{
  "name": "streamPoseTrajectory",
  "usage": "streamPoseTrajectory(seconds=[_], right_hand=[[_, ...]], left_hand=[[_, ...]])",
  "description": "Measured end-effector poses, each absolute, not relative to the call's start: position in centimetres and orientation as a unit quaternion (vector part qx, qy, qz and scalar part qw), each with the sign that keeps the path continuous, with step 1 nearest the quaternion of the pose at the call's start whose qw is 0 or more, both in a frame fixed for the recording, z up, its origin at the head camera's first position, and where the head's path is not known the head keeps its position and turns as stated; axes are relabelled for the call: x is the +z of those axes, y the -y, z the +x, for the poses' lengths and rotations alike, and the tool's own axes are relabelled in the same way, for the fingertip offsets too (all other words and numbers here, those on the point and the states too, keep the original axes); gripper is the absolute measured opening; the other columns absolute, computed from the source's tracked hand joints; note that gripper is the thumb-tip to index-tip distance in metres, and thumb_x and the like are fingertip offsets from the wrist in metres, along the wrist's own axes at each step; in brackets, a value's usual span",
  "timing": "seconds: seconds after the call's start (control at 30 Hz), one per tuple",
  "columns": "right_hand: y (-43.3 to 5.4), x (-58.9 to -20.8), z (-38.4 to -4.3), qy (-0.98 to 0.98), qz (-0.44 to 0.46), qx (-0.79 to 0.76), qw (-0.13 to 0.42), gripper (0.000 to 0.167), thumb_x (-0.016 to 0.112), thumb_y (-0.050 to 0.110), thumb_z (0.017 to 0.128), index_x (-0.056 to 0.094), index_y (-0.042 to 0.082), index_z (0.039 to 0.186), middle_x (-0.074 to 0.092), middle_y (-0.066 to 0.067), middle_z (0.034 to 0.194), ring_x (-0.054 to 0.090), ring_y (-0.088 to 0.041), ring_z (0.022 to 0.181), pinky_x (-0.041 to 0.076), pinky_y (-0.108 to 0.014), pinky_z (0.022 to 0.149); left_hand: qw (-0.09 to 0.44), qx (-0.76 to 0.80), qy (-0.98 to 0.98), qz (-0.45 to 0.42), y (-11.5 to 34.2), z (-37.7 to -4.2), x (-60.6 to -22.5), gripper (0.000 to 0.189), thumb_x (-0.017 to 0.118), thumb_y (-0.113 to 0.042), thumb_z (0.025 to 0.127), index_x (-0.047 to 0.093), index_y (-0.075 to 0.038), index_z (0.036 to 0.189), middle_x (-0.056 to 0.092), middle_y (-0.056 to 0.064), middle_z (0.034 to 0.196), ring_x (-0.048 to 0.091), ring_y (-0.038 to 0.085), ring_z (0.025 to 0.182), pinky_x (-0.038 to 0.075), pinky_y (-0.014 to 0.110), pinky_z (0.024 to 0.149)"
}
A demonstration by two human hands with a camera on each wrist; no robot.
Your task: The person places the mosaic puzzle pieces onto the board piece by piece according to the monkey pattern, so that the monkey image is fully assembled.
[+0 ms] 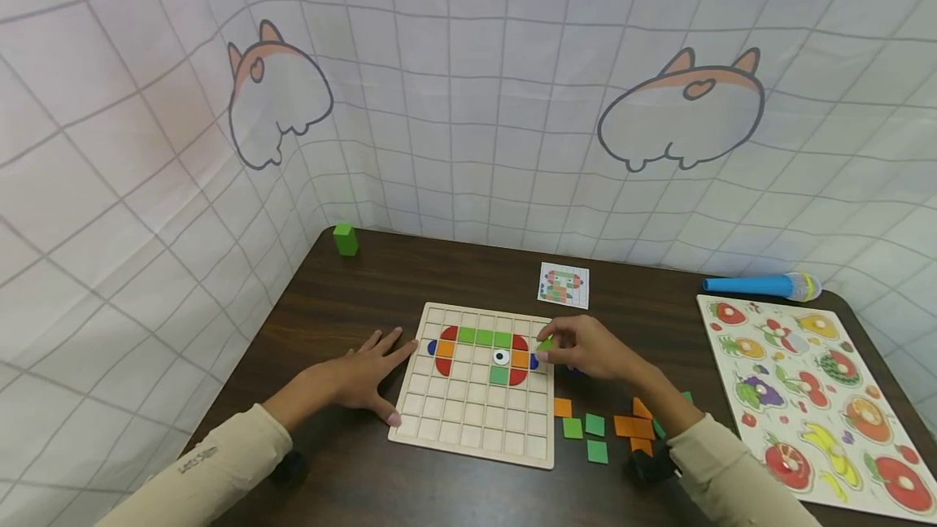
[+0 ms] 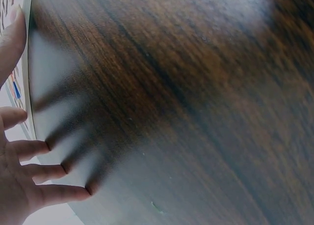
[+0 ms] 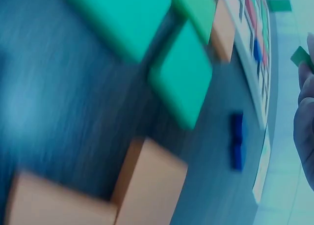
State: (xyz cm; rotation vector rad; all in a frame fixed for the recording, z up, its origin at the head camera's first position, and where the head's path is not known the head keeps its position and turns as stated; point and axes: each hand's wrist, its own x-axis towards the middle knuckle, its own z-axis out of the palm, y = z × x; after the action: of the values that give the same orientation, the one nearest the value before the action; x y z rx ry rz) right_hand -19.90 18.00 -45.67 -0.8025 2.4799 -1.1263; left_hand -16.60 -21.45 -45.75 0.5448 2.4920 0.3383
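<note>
A wooden grid board [image 1: 468, 413] lies on the dark table, with red quarter-rounds, orange, green and blue tiles and a white eye tile [image 1: 501, 357] set in its upper rows. My left hand [image 1: 363, 372] lies beside the board with fingers spread, thumb and index finger at its left edge; the left wrist view shows those fingers [image 2: 41, 173] straight on the table. Between thumb and fingers, my right hand [image 1: 589, 346] pinches a green tile [image 1: 545, 344] over the board's right edge. In the right wrist view the tile [image 3: 300, 56] shows at the fingertips.
Loose green tiles [image 1: 596, 451] and orange tiles [image 1: 634, 427] lie right of the board, with blue pieces [image 3: 237, 141] nearby. Behind it is a pattern card [image 1: 564, 285]. A fruit puzzle board [image 1: 812, 397] and a blue toy microphone [image 1: 754, 287] lie at right; a green block [image 1: 346, 240] stands far left.
</note>
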Motion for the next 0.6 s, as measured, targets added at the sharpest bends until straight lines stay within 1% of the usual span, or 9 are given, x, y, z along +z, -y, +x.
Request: streamPoseTrajectory(seconds=[0.2, 0.33, 0.47, 0.53, 0.6], right_hand=[[-15.5, -45.6, -19.5, -0.843, -0.305, -0.415, 0.155, 0.03, 0.07, 0.018, 0.095, 0.069, 0.001, 0.121, 0.066, -0.004, 0.092, 0.056, -0.01, 0.057, 0.047, -0.024, 0.052], [-13.8, -45.8, -19.2, -0.834, -0.318, -0.419, 0.165, 0.03, 0.07, 0.016, 0.095, 0.069, 0.0, 0.12, 0.066, -0.004, 0.091, 0.056, -0.009, 0.061, 0.049, -0.023, 0.057], [-12.3, -46.0, -18.9, -0.836, -0.313, -0.417, 0.168, 0.03, 0.073, 0.016, 0.093, 0.069, 0.001, 0.119, 0.066, 0.0, 0.088, 0.056, -0.008, 0.068, 0.049, -0.022, 0.061], [-11.6, -46.1, -18.7, -0.838, -0.307, -0.419, 0.169, 0.03, 0.074, 0.016, 0.092, 0.069, 0.002, 0.117, 0.067, 0.0, 0.087, 0.057, -0.008, 0.069, 0.048, -0.022, 0.062], [-10.8, -46.3, -18.6, -0.84, -0.299, -0.42, 0.168, 0.029, 0.075, 0.016, 0.091, 0.07, 0.002, 0.116, 0.069, -0.001, 0.086, 0.058, -0.007, 0.067, 0.048, -0.023, 0.06]], left_hand=[[0.281, 0.118, -0.93, 0.203, 21.3, -16.7, -45.8, 0.12, 0.081, -0.063, 0.07, 0.015, -0.025, 0.163, 0.002, 0.017, 0.169, 0.003, 0.048, 0.153, 0.021, 0.076, 0.11], [0.284, 0.119, -0.93, 0.202, 21.2, -16.6, -45.7, 0.12, 0.082, -0.062, 0.07, 0.015, -0.025, 0.163, 0.001, 0.017, 0.169, 0.002, 0.048, 0.153, 0.022, 0.077, 0.109], [0.288, 0.12, -0.929, 0.199, 21.0, -16.6, -45.5, 0.12, 0.083, -0.061, 0.07, 0.015, -0.024, 0.163, 0.001, 0.018, 0.169, 0.002, 0.049, 0.153, 0.022, 0.077, 0.108], [0.289, 0.119, -0.929, 0.199, 21.0, -16.6, -45.5, 0.12, 0.083, -0.06, 0.07, 0.016, -0.024, 0.163, 0.002, 0.018, 0.169, 0.003, 0.05, 0.153, 0.024, 0.077, 0.108], [0.291, 0.118, -0.929, 0.198, 21.0, -16.6, -45.5, 0.12, 0.083, -0.059, 0.07, 0.016, -0.024, 0.163, 0.002, 0.019, 0.169, 0.003, 0.05, 0.153, 0.025, 0.077, 0.108]])
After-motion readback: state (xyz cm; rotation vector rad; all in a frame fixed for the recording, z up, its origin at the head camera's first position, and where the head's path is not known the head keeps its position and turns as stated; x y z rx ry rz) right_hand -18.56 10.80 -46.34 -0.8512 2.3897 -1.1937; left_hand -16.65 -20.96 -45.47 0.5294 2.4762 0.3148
